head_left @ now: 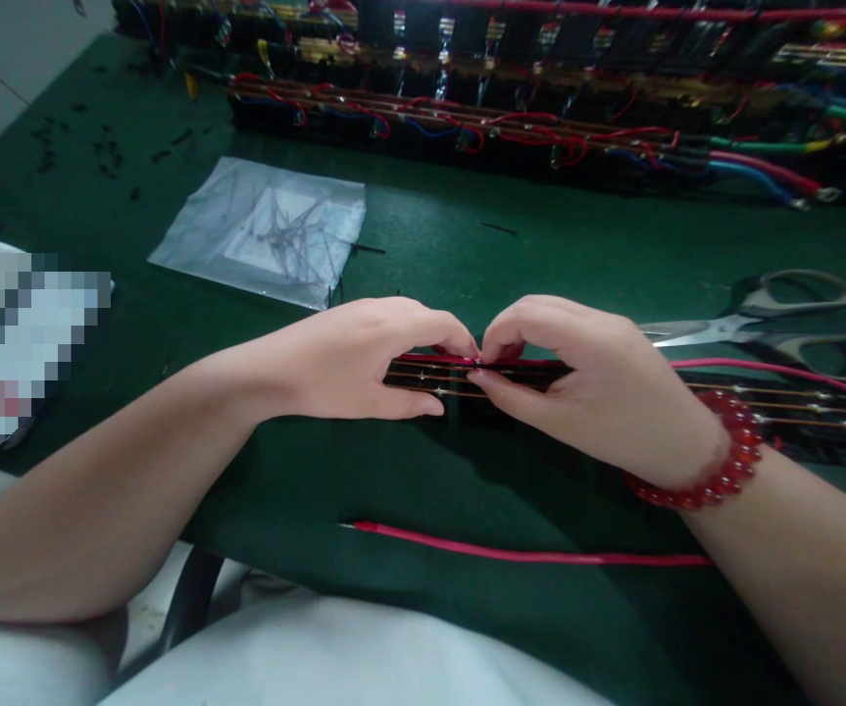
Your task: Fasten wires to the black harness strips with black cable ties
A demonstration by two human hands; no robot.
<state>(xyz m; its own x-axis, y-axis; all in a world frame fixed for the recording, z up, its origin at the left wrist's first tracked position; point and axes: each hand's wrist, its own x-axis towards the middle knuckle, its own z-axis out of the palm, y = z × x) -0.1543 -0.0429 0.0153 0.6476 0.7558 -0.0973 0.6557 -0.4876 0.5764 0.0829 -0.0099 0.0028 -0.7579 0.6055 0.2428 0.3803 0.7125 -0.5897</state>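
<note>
A long dark strip with copper-coloured rods and small shiny joints lies across the green table, and a red wire runs along its far edge. My left hand is over the strip's left end, its index fingertip at the red wire and its thumb apart near the front rod. My right hand, with a red bead bracelet at the wrist, pinches at the wire beside the left fingertip. What lies between its fingertips is too small to make out.
Scissors lie right of my right hand. A clear bag of thin dark pieces is beyond my left hand. Another red wire lies nearer me. Wired strips line the back, and a pixelated object sits at left.
</note>
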